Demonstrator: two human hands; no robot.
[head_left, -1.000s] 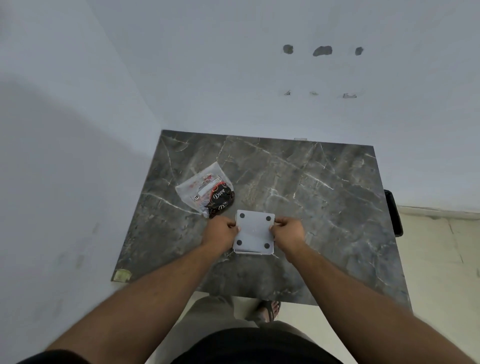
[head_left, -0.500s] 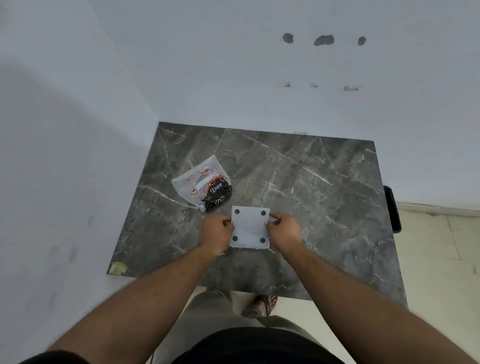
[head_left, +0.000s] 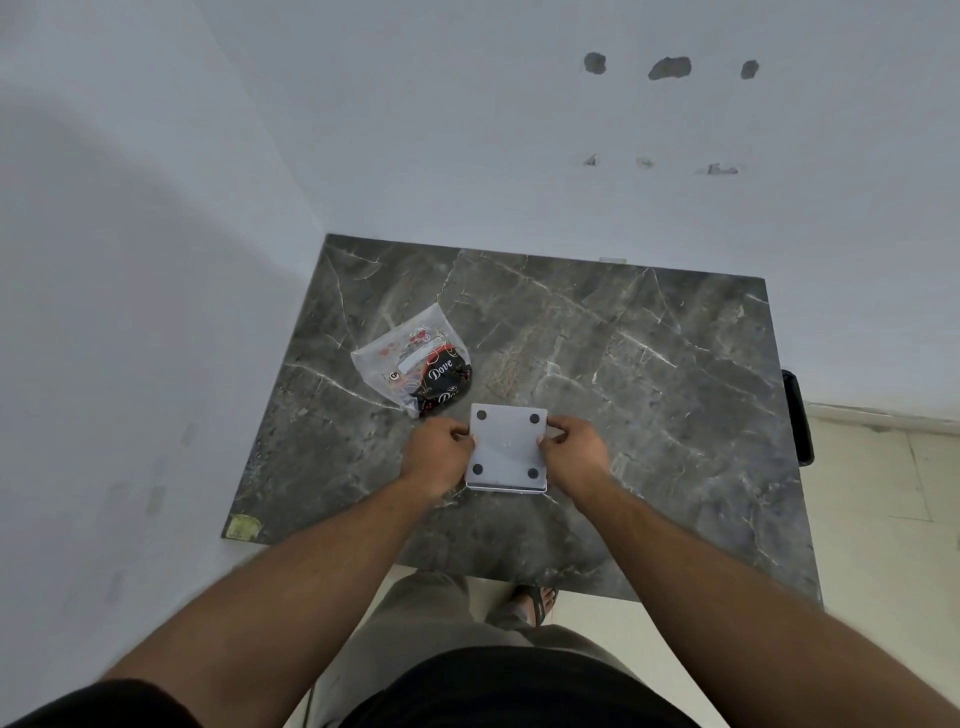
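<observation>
Directly against left hand (head_left: 435, 457) — white slab (head_left: 507, 448)

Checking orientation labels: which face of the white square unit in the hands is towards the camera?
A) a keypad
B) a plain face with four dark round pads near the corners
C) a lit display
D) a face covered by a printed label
B: the white square unit shows a plain face with four dark round pads, one near each corner. The left hand and right hand grip its side edges.
</observation>
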